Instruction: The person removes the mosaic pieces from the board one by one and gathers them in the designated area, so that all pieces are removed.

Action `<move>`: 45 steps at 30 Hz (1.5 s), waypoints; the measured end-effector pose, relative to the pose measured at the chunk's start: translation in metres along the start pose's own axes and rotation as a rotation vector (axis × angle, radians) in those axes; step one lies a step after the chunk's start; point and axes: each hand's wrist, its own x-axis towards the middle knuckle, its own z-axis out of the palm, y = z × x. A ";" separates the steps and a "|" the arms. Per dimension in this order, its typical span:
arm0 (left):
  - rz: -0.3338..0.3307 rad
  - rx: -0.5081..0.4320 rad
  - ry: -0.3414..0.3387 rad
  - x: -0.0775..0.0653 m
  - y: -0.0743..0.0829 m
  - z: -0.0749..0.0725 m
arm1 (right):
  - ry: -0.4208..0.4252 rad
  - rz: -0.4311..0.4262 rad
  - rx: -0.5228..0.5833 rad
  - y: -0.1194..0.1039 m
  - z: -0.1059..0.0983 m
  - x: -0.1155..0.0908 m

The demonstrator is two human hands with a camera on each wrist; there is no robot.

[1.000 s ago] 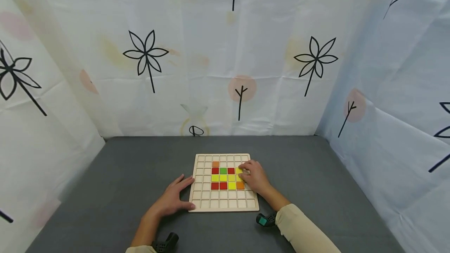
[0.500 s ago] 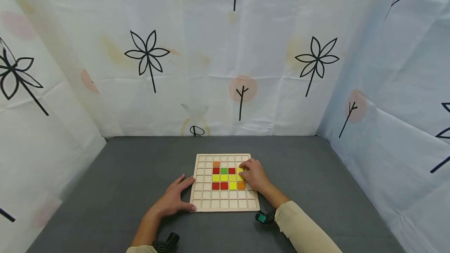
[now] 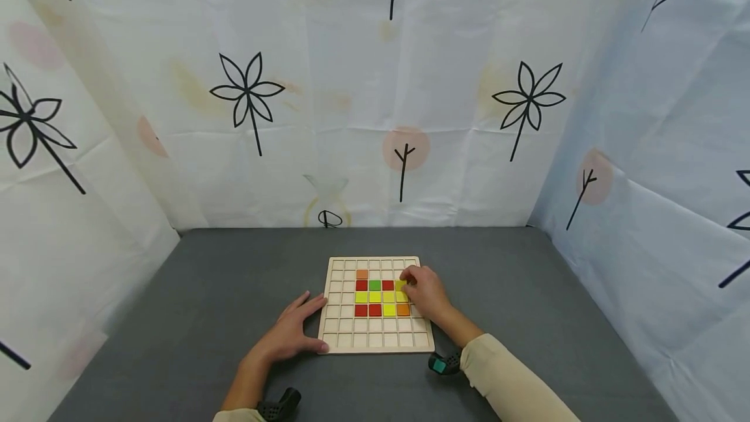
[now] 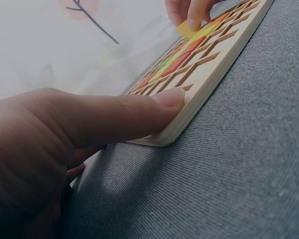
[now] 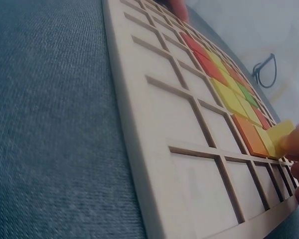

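Creased pale fabric backdrop (image 3: 334, 96) with line-drawn plants; grey, finely ribbed tabletop (image 3: 246, 292). Square wooden board (image 3: 375, 342) with latticed cells, rounded corners; left hand (image 3: 288, 332) spread at its left edge, thumb on near corner. Right hand (image 3: 430, 295) with grip pinched on thin yellow tile (image 5: 276, 134), tilted over right end of red-green-red row (image 3: 375, 285); pinch slightly narrower than one second ago, layout unchanged, handling apparently unfinished.

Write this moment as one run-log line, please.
left grip: touches wooden board; right grip: pinches tilted yellow tile; board: on grey table
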 end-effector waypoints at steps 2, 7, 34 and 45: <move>0.002 -0.003 0.002 0.000 0.000 0.000 | -0.009 -0.011 0.002 0.000 -0.001 0.001; 0.015 -0.015 0.005 -0.001 -0.001 0.002 | -0.035 -0.027 -0.005 0.002 -0.006 0.001; 0.011 -0.017 0.014 0.000 0.000 0.001 | 0.100 0.008 0.020 0.042 -0.034 0.008; -0.002 -0.025 0.001 -0.003 0.002 0.000 | 0.140 0.116 0.064 0.062 -0.043 0.008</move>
